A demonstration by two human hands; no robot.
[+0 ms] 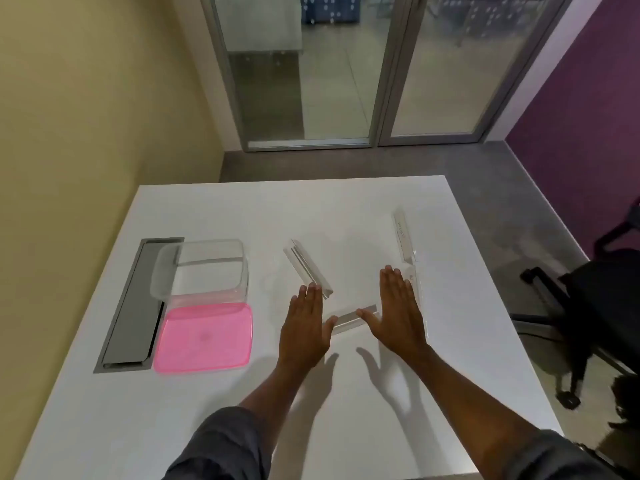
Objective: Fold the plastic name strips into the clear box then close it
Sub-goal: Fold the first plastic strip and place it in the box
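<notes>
Small office room with a white surface (242, 393)
Yellow wall (86, 116) left, purple wall (588, 116) right, grey floor (346, 162), glass doors (346, 71) ahead, black chair (595, 296) at right.

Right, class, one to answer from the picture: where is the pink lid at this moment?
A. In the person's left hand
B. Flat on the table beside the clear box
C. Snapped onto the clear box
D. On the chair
B: the pink lid lies flat on the table, just on the near side of the open clear box, with both hands away from it.
</notes>
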